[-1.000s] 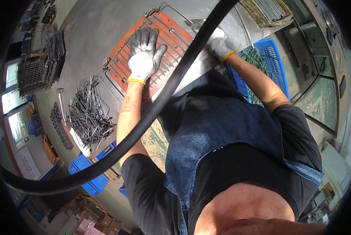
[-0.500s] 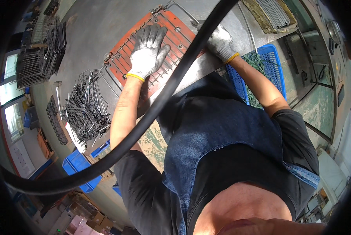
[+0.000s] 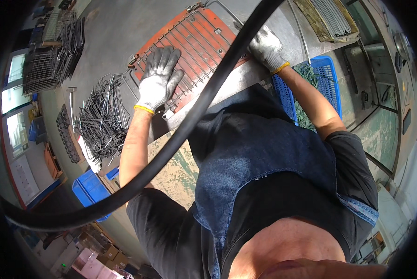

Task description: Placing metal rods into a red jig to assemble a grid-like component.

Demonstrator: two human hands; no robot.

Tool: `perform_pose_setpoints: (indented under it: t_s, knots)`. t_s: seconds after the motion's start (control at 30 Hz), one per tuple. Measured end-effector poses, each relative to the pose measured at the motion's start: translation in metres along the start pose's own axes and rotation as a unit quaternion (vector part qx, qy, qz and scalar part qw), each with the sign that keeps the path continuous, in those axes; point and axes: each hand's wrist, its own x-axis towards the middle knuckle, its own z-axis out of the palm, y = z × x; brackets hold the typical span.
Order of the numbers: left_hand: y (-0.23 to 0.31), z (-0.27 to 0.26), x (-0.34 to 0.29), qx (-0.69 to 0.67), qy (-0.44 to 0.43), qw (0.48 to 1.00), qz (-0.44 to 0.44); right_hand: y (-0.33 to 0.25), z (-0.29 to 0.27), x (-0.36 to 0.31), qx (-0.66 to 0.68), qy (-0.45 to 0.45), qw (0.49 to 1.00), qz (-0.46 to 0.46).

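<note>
Presently, the left hand [image 3: 159, 76] is lying flat, gloved fingers spread, pressing on the wire grid [image 3: 190, 51] over the orange plate [image 3: 208, 28]. The right hand [image 3: 266, 46] is curling around the grid's far corner; a black hose [image 3: 203, 100] is hiding its fingertips, so its grip cannot be told.

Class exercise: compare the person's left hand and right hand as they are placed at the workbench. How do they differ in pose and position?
The left hand lies flat with fingers spread on top of the wire grid on the orange jig plate; the right hand is curled at the plate's edge, nearer the blue crate. The left hand is wholly in view, while the black hose crosses in front of part of the right hand. Both wear grey-white work gloves with yellow cuffs.
</note>
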Motion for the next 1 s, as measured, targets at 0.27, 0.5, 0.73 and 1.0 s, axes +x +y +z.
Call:
perform_pose_setpoints:
  t_s: [0.27,0.5,0.73,1.0]
  knots:
    - [-0.007,-0.004,-0.028,0.014,-0.026,0.999,-0.03,0.0,0.002,-0.001,-0.055,-0.045,0.997,0.008]
    - [0.01,0.024,0.02,-0.005,0.038,0.999,0.002,0.003,0.009,0.001,-0.038,0.008,0.999,-0.006]
    - [-0.006,0.001,-0.008,0.005,-0.025,1.0,0.007,0.003,0.009,-0.003,-0.048,0.003,0.999,-0.003]
    - [0.009,0.015,0.017,-0.011,0.012,1.0,0.005,0.0,0.004,0.001,-0.016,0.018,1.0,0.013]
